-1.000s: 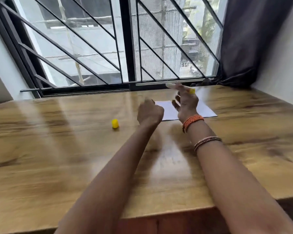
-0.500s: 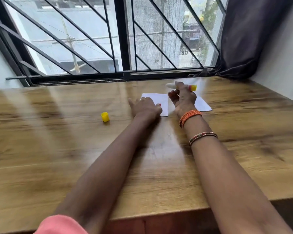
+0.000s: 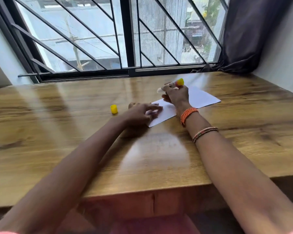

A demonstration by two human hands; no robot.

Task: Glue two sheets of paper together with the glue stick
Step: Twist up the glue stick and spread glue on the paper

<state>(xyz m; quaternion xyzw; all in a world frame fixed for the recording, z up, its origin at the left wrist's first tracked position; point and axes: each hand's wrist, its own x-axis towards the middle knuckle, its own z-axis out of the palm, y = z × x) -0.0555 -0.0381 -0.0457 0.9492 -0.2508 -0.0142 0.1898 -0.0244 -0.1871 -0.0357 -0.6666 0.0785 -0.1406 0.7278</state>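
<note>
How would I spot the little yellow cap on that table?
Start at the wooden table under the barred window. Left of the left hand and the white paper, the yellow cap stands alone on bare wood, the only small yellow thing nobody holds.

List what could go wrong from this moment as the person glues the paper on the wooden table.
1. The left hand rests on only one corner of the near sheet, so the paper may slide or crease under the glue stick held in the right hand.
2. The yellow cap stands apart on the table; it could be knocked away, and the uncapped glue may dry.
</note>
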